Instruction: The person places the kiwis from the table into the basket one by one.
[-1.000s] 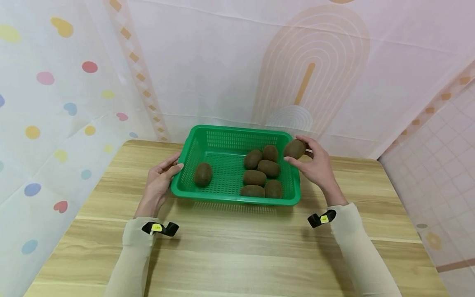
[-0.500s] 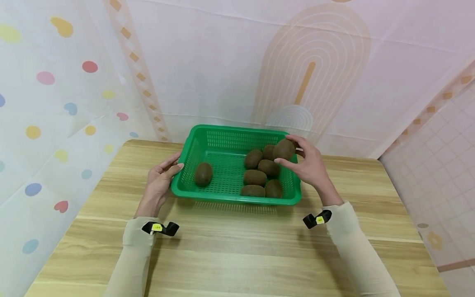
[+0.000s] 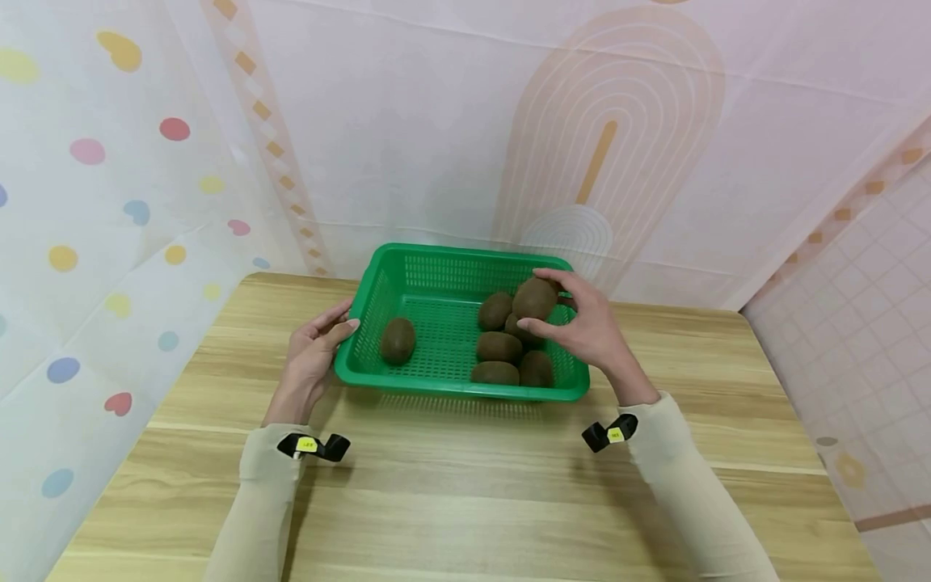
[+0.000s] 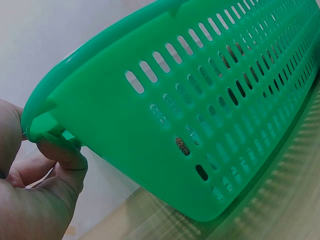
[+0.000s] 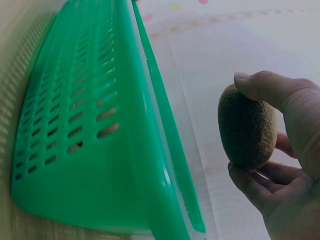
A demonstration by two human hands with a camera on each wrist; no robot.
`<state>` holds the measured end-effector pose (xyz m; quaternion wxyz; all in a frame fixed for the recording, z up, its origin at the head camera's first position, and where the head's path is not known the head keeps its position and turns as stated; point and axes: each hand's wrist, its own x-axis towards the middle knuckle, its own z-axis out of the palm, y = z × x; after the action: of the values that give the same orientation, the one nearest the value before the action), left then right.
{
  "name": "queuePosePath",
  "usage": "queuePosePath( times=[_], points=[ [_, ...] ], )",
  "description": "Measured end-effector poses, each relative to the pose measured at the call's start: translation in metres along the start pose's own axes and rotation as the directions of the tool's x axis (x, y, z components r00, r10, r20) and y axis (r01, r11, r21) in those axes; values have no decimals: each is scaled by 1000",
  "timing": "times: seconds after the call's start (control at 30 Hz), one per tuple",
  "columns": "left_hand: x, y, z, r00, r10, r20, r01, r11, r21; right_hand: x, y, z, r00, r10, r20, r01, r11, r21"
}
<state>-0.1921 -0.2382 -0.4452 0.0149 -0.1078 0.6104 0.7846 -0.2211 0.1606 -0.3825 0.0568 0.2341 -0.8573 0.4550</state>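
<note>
A green slotted plastic basket (image 3: 458, 390) holds several brown kiwis, grouped at its right side, with one kiwi (image 3: 398, 341) apart at the left. My left hand (image 3: 313, 356) grips the basket's left rim; in the left wrist view its thumb and fingers (image 4: 65, 162) pinch the rim's edge. Over the right part of the basket, my right hand (image 3: 589, 323) holds a kiwi (image 5: 247, 127) between thumb and fingertips, above the rim in the right wrist view. From the head, this held kiwi overlaps the ones lying beneath it and hides one at the back right.
The basket stands on a wood-grain table (image 3: 451, 493), close to the patterned cloth (image 3: 436, 145) hanging behind. Another cloth with coloured dots (image 3: 87, 242) hangs on the left. Black wrist cameras (image 3: 611, 434) are strapped over both sleeves.
My right hand has carried the kiwi leftward, from the basket's right rim to over the grouped kiwis. The left hand keeps its place on the rim.
</note>
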Motion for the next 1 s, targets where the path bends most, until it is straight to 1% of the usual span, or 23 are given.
queuePosePath(
  times=[0.2, 0.47, 0.63, 0.83, 1.0],
  points=[
    [1, 0, 0, 1000, 3, 5, -3, 1000, -19, 2, -7, 6, 999, -14, 32, 15, 1000, -8],
    [1, 0, -2, 1000, -1, -4, 1, 1000, -10, 5, -15, 13, 997, -46, 65, 46, 999, -3],
    [-1, 2, -1, 1000, 8, -11, -8, 1000, -7, 7, -21, 18, 995, -65, 78, 65, 998, -1],
    [-2, 3, 0, 1000, 4, -4, -4, 1000, -26, 8, -29, 24, 988, -102, 117, 102, 995, 5],
    [-2, 2, 1, 1000, 12, 1, -12, 1000, -13, 11, -33, 30, 979, -141, 148, 144, 989, -13]
  ],
)
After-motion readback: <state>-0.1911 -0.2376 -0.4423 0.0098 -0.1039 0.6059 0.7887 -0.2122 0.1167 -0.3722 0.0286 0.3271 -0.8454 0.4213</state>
